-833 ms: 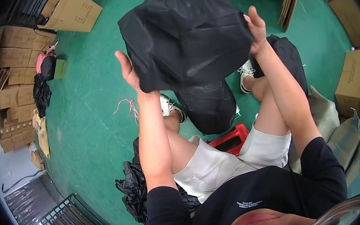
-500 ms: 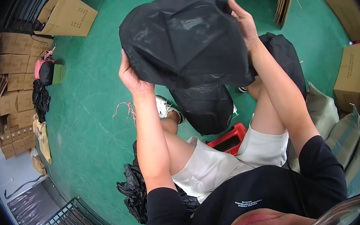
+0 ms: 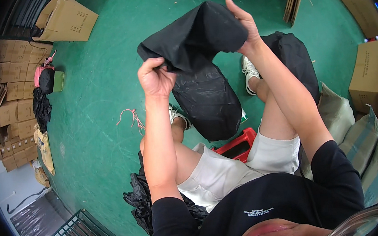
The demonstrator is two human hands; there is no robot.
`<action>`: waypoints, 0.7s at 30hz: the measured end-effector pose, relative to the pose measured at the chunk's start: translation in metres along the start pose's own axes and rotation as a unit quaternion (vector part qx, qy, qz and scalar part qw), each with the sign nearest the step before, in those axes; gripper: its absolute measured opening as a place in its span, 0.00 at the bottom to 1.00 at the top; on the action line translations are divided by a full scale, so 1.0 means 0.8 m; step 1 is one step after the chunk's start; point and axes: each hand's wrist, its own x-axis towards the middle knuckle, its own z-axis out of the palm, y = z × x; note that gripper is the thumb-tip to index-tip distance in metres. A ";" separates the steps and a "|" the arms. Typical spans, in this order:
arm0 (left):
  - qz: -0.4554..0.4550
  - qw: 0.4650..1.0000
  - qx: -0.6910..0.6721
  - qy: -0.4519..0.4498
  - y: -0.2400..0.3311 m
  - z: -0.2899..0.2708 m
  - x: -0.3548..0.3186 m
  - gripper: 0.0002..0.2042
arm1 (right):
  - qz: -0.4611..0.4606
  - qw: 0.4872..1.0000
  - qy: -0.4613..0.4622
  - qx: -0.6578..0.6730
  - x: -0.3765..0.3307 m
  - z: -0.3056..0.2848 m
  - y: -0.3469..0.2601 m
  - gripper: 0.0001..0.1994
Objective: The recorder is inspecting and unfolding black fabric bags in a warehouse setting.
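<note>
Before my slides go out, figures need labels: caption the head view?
Left-hand grip holding one end of a black sheet, right-hand grip at the other, above a green floor.

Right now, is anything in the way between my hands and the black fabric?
Nothing visible: your left hand holds the black fabric near its lower left edge, and your right hand touches its right end.

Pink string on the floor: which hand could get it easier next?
Probably the left hand: the pink string lies just left of the left forearm. The right hand is farther across. Both hold up black fabric, so left must let go first.
</note>
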 end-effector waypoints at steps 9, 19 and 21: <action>0.127 0.964 0.106 0.208 -0.001 0.019 0.008 0.20 | -0.029 0.946 0.142 -0.290 -0.001 0.011 0.007 0.09; -0.010 0.893 0.229 0.389 0.001 -0.023 0.012 0.08 | -0.021 0.971 0.160 -0.175 0.006 0.009 0.020 0.09; -0.036 0.894 0.208 0.396 -0.016 -0.019 0.016 0.09 | -0.042 0.966 0.151 -0.208 0.010 0.002 0.019 0.08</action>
